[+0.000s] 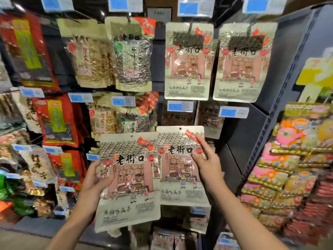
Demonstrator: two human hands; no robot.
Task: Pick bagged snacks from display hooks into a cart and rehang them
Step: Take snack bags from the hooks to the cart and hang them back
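Facing a dark display rack (239, 159) hung with snack bags, the head view shows both bare arms raised in front of it. The left hand (95, 177) grips the left edge of a cream-coloured flat plastic snack bag printed with a tiled-roof shopfront and red lanterns (129, 181); the thumb lies curled over the bag's front and the fingers pass behind it. This bag is held clear of the rack, slightly tilted, its punched hang hole visible at the top edge. Just to its right, and partly overlapped by it, sits a second cream bag of the same print (180, 168). The right hand (207, 163) holds this second bag at its upper right edge, thumb pressed on the front, index finger extended up toward a red corner sticker (192, 135). Whether the second bag hangs on a hook or is carried by the hand alone cannot be told.

Above both held bags, two more cream bags of similar print (187, 62) hang side by side from hooks under blue price tags (189, 8). Left of the held bags hang red foil bags with green labels (55, 120). Right of the rack's edge, brightly coloured cartoon-printed packets (295, 141) fill an adjoining shelf. No cart is in view.
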